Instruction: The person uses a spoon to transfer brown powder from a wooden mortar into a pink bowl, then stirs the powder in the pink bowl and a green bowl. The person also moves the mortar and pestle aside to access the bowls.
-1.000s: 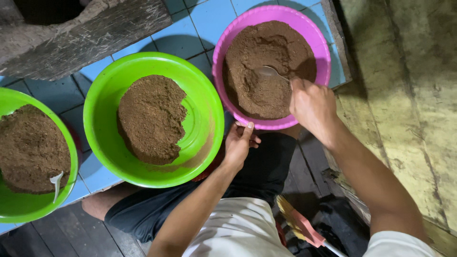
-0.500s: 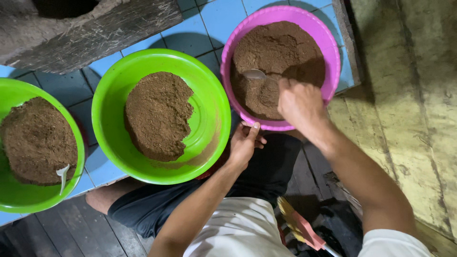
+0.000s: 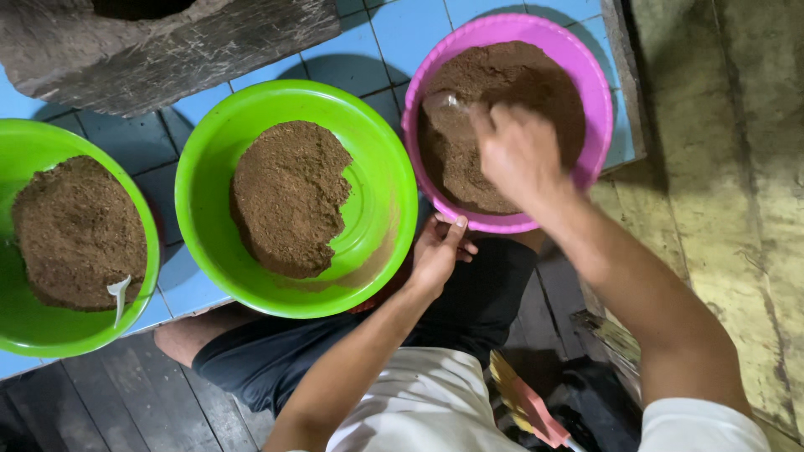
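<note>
A bench point(image 3: 394, 50) tiled in light blue squares with dark grout carries three plastic basins in a row. The middle green basin point(image 3: 381, 180) serves as landmark: it holds a cut mound of brown powder point(image 3: 289, 197) lying toward its left side, with bare green floor showing on the right. To its right, nearly touching rim to rim, sits the pink basin point(image 3: 590, 100), filled with the same brown powder point(image 3: 519, 71). To its left stands a second green basin point(image 3: 33, 335), partly out of view, heaped with powder and with a small white spoon point(image 3: 117, 295) stuck near its right edge.

The right hand point(image 3: 519, 155) hangs over the pink basin, fingers curled around a metal spoon point(image 3: 441, 102) whose bowl lies on the powder. The left hand point(image 3: 440, 251) rests just below the gap between the green and pink basins, thumb against the pink rim, fingers loosely bent and grasping nothing.

Beyond the green basin, at the far edge of the bench, lies a rough, weathered wooden block point(image 3: 167, 42) with a dark hollow. Below the basin the floor is dark wooden planks point(image 3: 92, 402). Far right of it runs a worn, yellowish board surface point(image 3: 729, 167). A pink-handled tool point(image 3: 536, 414) lies by the person's lap.
</note>
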